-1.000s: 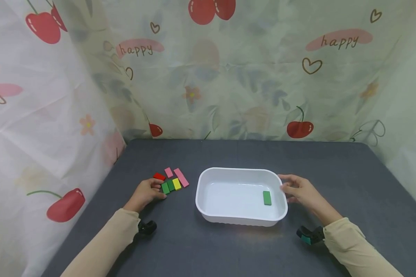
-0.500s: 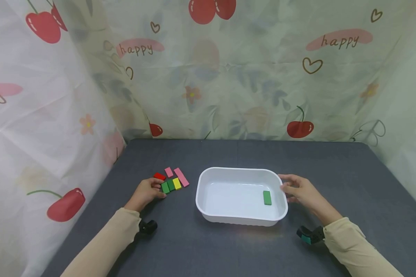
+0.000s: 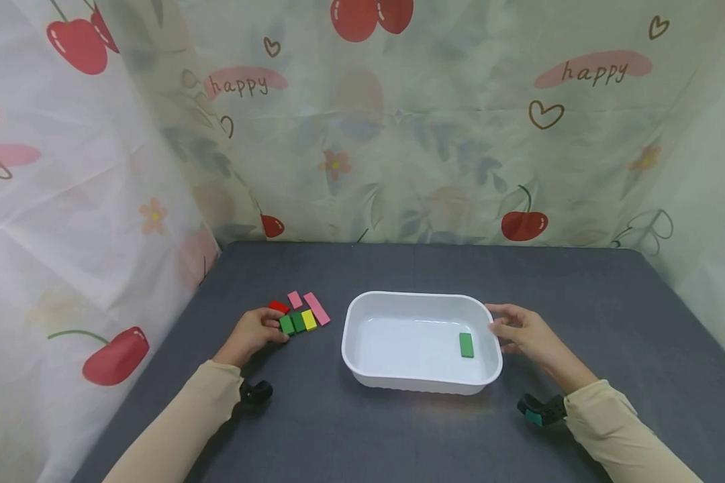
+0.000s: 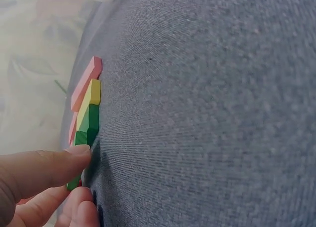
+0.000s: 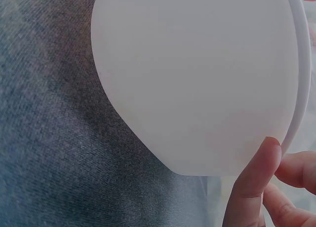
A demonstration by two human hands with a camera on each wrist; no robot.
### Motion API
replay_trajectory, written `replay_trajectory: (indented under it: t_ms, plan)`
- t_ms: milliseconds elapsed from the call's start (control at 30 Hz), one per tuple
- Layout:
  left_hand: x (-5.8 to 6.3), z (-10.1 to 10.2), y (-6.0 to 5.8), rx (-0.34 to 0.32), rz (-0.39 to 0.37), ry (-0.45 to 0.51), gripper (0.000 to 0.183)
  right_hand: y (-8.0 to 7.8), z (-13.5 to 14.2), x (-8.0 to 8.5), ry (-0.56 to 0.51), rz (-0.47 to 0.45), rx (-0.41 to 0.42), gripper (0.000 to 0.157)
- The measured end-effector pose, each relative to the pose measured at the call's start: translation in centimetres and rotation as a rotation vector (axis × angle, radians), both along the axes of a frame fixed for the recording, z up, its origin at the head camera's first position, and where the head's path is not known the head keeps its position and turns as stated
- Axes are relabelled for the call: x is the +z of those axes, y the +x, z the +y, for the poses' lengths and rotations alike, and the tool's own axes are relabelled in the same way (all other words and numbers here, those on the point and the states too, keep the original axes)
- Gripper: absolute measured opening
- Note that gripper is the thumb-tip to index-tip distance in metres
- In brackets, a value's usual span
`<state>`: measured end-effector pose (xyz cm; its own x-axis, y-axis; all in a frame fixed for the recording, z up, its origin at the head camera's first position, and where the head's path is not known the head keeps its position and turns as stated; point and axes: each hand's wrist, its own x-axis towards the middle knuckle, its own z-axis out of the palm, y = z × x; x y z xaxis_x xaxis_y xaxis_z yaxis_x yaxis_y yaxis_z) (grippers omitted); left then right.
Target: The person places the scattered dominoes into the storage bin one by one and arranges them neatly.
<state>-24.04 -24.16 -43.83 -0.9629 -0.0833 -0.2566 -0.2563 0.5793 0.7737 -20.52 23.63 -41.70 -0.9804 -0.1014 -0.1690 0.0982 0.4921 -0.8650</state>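
My left hand [image 3: 252, 333] pinches a small green block [image 3: 286, 325] at the near left of a group of blocks. In the left wrist view the thumb [image 4: 74, 158] covers part of that block. Beside it lie a darker green block [image 3: 299, 323] and a yellow block [image 3: 309, 320]. My right hand [image 3: 522, 333] rests its relaxed fingers against the right end of a white plastic basin [image 3: 423, 388], thumb on the outer wall in the right wrist view. One green block [image 3: 466, 345] lies inside the basin, toward the right.
Behind the pinched block lie a red block [image 3: 279, 306], a short pink block [image 3: 295, 299] and a long pink block [image 3: 317, 308]. Everything stands on a dark grey table [image 3: 350, 436]. A printed curtain [image 3: 435, 134] hangs along the table's back and left.
My left hand has shifted slightly up and left in the head view, and the pinched green block with it. The right hand and basin have stayed in place.
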Motion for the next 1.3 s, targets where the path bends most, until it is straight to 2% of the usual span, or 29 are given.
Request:
replay_trajectory:
  t_ms: [333, 500, 633, 800, 1000, 1300]
  plan:
    - [0.9, 0.0, 0.0, -0.007, -0.004, 0.024, 0.051, 0.0, 0.1, 0.0, -0.003, 0.005, 0.01, 0.055]
    - [2.0, 0.2, -0.2, -0.017, 0.031, 0.046, 0.05, 0.1, 0.1, 0.0, -0.005, 0.008, 0.011, 0.055]
    - [3.3, 0.8, -0.1, -0.056, 0.052, 0.066, 0.052, 0.1, 0.0, 0.1, -0.013, 0.0, 0.006, 0.055]
    - [5.1, 2.1, -0.1, -0.099, 0.075, 0.101, 0.054, 0.0, 0.0, 0.1, -0.015, -0.005, -0.001, 0.055]
    - [7.0, 4.2, 0.0, -0.125, 0.069, 0.154, 0.054, 0.0, 0.0, 0.1, -0.014, -0.014, 0.001, 0.055]
    - [8.5, 7.6, 0.5, -0.19, 0.098, 0.197, 0.056, -0.1, 0.0, 0.1, -0.012, -0.011, -0.002, 0.054]
